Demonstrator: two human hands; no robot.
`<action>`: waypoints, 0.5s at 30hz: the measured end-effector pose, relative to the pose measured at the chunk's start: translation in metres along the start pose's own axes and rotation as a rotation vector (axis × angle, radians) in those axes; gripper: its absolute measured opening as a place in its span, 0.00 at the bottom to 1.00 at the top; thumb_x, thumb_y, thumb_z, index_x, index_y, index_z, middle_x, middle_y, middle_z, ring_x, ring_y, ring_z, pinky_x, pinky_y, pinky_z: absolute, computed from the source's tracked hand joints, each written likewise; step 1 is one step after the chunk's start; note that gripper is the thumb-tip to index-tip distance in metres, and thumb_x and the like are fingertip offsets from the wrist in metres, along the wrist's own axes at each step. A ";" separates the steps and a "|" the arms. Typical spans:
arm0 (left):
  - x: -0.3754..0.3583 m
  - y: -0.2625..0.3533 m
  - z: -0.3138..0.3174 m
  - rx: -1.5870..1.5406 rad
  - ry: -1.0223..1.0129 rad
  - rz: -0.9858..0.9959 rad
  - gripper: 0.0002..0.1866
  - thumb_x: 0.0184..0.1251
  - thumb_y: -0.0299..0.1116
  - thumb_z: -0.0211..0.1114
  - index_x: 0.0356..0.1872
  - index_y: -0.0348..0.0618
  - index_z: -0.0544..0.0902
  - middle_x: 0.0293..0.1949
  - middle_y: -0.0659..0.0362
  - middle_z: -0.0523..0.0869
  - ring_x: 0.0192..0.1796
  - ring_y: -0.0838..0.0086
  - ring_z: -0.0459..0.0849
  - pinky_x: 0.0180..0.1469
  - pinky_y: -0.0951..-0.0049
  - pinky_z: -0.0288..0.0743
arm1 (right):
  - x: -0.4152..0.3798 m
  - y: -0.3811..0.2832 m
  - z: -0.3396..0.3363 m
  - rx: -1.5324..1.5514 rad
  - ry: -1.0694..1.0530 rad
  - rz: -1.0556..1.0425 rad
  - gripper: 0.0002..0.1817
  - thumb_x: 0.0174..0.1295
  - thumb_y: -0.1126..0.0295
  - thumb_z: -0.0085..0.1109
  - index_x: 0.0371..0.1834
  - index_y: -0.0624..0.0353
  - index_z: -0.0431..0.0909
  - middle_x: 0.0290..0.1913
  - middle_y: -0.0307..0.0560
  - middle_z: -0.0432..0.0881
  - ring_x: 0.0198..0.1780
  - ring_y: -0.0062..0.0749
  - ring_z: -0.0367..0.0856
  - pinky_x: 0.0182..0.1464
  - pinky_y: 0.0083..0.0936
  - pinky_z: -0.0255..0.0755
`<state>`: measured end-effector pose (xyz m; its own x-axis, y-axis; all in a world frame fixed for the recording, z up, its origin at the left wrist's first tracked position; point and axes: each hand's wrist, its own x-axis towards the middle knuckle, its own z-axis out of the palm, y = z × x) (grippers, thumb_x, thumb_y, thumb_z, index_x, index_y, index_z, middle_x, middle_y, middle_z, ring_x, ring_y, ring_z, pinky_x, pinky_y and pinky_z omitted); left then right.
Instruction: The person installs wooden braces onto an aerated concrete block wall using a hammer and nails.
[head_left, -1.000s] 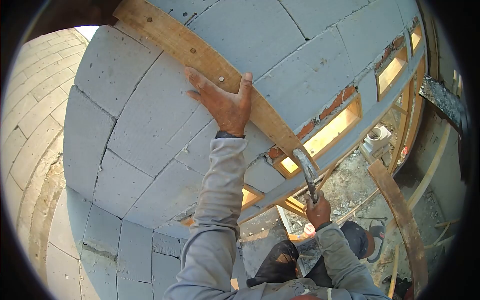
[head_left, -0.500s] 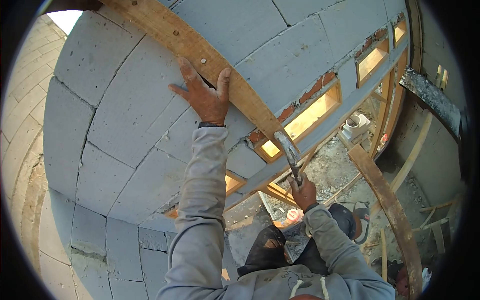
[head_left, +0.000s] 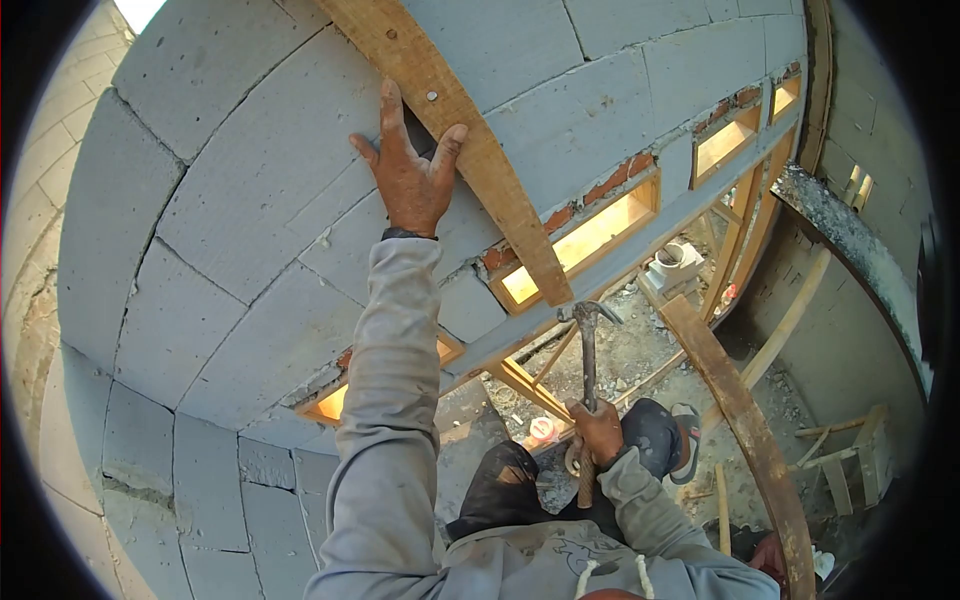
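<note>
A long wooden board [head_left: 455, 110] with nail heads or holes along it lies slantwise against the grey block wall [head_left: 270, 170]. My left hand [head_left: 412, 190] is open at the board's left edge, fingers spread, thumb resting on the wood and a dark gap showing beneath. A claw hammer [head_left: 589, 350] is in my right hand [head_left: 598, 430], its handle wrapped by the fingers. The hammer's head is close to the board's lower end and looks apart from it.
Wood-framed openings [head_left: 605, 230] with brick pieces above run along the wall. A curved-looking wooden plank [head_left: 740, 420] stands at the right. Rubble [head_left: 640, 340] covers the ground below, near a pale block with a round hole [head_left: 675, 262].
My right hand has drawn the hammer down, away from the board's lower end. The left hand stays at the board's edge, its fingers slightly shifted. The camera view has moved a little.
</note>
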<state>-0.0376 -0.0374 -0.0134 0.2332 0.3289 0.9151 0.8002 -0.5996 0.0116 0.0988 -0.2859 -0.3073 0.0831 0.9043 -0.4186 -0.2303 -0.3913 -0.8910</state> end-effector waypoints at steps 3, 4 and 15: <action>-0.015 -0.006 -0.028 -0.099 -0.086 -0.043 0.39 0.64 0.54 0.62 0.69 0.43 0.61 0.69 0.50 0.67 0.72 0.59 0.64 0.75 0.47 0.37 | -0.016 0.001 -0.028 -0.034 0.006 0.078 0.16 0.60 0.61 0.62 0.26 0.63 0.74 0.14 0.42 0.72 0.09 0.25 0.69 0.12 0.25 0.61; -0.026 -0.009 -0.036 -0.105 -0.077 -0.056 0.39 0.64 0.54 0.62 0.69 0.43 0.61 0.69 0.50 0.67 0.72 0.59 0.64 0.75 0.47 0.37 | -0.022 -0.001 -0.037 -0.053 -0.007 0.097 0.15 0.60 0.63 0.62 0.26 0.65 0.74 0.13 0.43 0.72 0.10 0.27 0.70 0.12 0.26 0.62; -0.100 -0.005 -0.067 -0.147 -0.015 -0.285 0.33 0.63 0.43 0.65 0.65 0.37 0.67 0.64 0.45 0.71 0.67 0.54 0.68 0.69 0.57 0.58 | -0.040 0.010 -0.048 -0.366 0.013 0.118 0.13 0.58 0.67 0.61 0.26 0.67 0.76 0.13 0.47 0.75 0.12 0.31 0.75 0.16 0.30 0.65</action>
<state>-0.1025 -0.1162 -0.0775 0.0199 0.5090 0.8605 0.7464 -0.5802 0.3259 0.1393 -0.3342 -0.3081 0.0899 0.8481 -0.5221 0.1222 -0.5296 -0.8394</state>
